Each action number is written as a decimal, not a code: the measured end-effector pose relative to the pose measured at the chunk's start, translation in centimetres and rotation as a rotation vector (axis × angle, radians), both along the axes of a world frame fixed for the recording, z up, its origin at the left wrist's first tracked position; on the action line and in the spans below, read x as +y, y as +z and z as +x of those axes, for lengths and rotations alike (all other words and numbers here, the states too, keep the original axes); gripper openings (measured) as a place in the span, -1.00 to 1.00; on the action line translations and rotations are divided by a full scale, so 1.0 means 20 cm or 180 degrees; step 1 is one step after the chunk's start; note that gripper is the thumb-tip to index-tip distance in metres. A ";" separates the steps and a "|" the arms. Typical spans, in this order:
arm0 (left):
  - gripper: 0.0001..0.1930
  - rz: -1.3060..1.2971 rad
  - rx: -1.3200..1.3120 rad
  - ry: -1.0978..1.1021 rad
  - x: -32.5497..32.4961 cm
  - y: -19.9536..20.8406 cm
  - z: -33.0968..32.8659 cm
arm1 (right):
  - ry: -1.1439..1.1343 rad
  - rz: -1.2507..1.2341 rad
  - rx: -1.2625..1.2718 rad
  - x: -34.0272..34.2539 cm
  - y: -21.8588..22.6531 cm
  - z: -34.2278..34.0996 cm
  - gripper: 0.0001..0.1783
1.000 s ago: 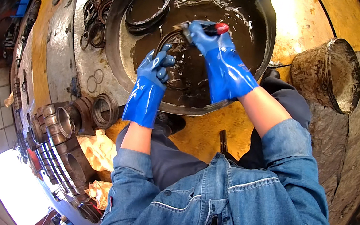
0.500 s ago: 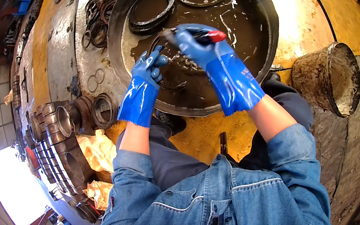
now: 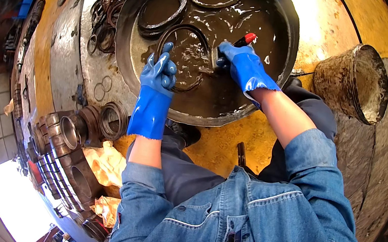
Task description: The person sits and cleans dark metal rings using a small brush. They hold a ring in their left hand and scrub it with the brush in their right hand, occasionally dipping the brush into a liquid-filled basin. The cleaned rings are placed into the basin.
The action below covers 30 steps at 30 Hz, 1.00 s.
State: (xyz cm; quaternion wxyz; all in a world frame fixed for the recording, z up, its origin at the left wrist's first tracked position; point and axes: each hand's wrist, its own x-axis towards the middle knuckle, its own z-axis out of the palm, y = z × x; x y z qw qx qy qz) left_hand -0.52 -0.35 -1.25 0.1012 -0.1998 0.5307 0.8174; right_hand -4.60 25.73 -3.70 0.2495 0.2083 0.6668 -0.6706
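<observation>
Both my hands wear blue rubber gloves over a wide round metal basin (image 3: 126, 66) full of dark oily liquid. My left hand (image 3: 159, 71) grips a thin dark metal ring (image 3: 188, 30) at its left side and holds it tilted up out of the liquid. My right hand (image 3: 242, 65) is closed on a brush with a red-tipped handle (image 3: 245, 40), and the brush head touches the ring's right side. Two more rings (image 3: 161, 10) lie in the liquid at the far side of the basin.
A dirty metal bucket (image 3: 352, 81) stands to the right on the yellow floor. Loose rings and seals (image 3: 106, 19) lie left of the basin. Cylindrical metal sleeves (image 3: 82, 128) and yellow rags (image 3: 102, 164) sit at the lower left. My knees are below the basin.
My right hand has come down and closer to the ring, bringing the brush against it. My left hand has shifted slightly along the ring's left edge.
</observation>
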 end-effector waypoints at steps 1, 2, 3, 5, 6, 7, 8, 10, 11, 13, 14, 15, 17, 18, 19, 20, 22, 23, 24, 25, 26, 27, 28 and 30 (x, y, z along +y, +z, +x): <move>-0.60 0.0033 -0.0026 0.0054 -0.03 -0.01 0.00 | 0.0212 0.0093 -0.0024 0.01 0.06 0.01 -0.49; -0.60 0.0169 -0.0139 0.0069 -0.05 -0.01 0.00 | 0.0597 0.0643 0.0074 0.04 0.19 0.00 -0.48; -0.60 0.0165 -0.0220 0.0075 -0.07 -0.01 -0.01 | 0.0827 0.0902 0.0121 0.02 0.17 -0.03 -0.52; -0.61 0.0163 -0.0387 0.0087 -0.08 -0.01 -0.02 | 0.1287 0.1427 0.0210 -0.01 0.11 -0.13 -0.58; -0.60 0.0167 -0.0495 0.0104 -0.07 0.00 -0.02 | 0.1368 0.1698 0.0298 -0.04 0.10 -0.17 -0.61; -0.60 0.0161 -0.0528 0.0068 -0.05 0.00 -0.03 | 0.1201 0.1323 0.0907 -0.04 0.09 -0.16 -0.61; -0.59 0.0151 -0.0564 0.0050 -0.05 0.01 -0.02 | 0.1039 0.0925 0.1505 -0.04 0.12 -0.12 -0.60; -0.56 0.0153 -0.0589 -0.0024 -0.06 0.00 -0.01 | 0.1182 0.0777 0.2328 -0.07 0.18 -0.13 -0.63; -0.55 0.0197 -0.0574 -0.0077 -0.04 0.00 -0.01 | 0.1193 0.0735 0.2291 -0.07 0.24 -0.13 -0.63; -0.54 0.0282 -0.0545 -0.0180 -0.01 0.00 -0.02 | 0.1082 0.0852 0.2665 -0.07 0.16 -0.14 -0.61; -0.52 0.0316 -0.0486 -0.0221 -0.01 0.00 -0.02 | 0.1027 0.0943 0.2590 -0.07 0.16 -0.16 -0.62; -0.53 0.0328 -0.0433 -0.0229 -0.01 0.00 -0.02 | 0.0973 0.1032 0.2514 -0.06 0.16 -0.17 -0.62; -0.54 0.0358 -0.0326 -0.0255 -0.01 0.01 -0.02 | 0.0592 0.1039 0.1880 -0.05 0.13 -0.15 -0.65; -0.55 0.0392 -0.0245 -0.0219 0.00 0.01 -0.02 | 0.0671 0.1360 0.1600 -0.04 0.10 -0.17 -0.65; -0.56 0.0425 -0.0164 -0.0183 0.00 0.02 -0.02 | 0.0748 0.1677 0.1316 -0.03 0.07 -0.19 -0.64; -0.56 0.0457 -0.0083 -0.0138 -0.01 0.02 -0.02 | 0.0859 0.1750 0.1091 -0.03 0.06 -0.19 -0.65; -0.58 0.0496 0.0037 -0.0091 -0.01 0.03 -0.02 | 0.0985 0.1649 0.0727 -0.03 0.04 -0.17 -0.60; -0.58 0.0512 0.0096 -0.0060 -0.01 0.04 -0.02 | 0.1008 0.1472 0.0589 -0.03 0.05 -0.13 -0.55; -0.60 0.0458 0.0080 -0.0009 0.00 0.06 -0.02 | 0.1082 0.1267 0.0473 -0.03 0.05 -0.11 -0.54; -0.60 0.0403 0.0080 0.0017 0.01 0.06 -0.01 | 0.1153 0.1063 0.0355 -0.03 0.06 -0.08 -0.53; -0.60 0.0345 0.0084 0.0045 0.01 0.06 0.00 | 0.1233 0.0836 0.0326 -0.03 0.10 -0.04 -0.53; -0.60 0.0287 0.0085 0.0067 0.01 0.06 0.00 | 0.1306 0.0609 0.0293 -0.03 0.16 -0.01 -0.52; -0.60 0.0225 0.0085 0.0133 0.00 0.06 0.00 | 0.1378 0.0381 0.0259 -0.03 0.20 0.02 -0.52; -0.60 0.0122 0.0092 0.0229 0.01 0.06 -0.01 | 0.1364 0.0603 -0.0077 -0.06 0.16 0.06 -0.55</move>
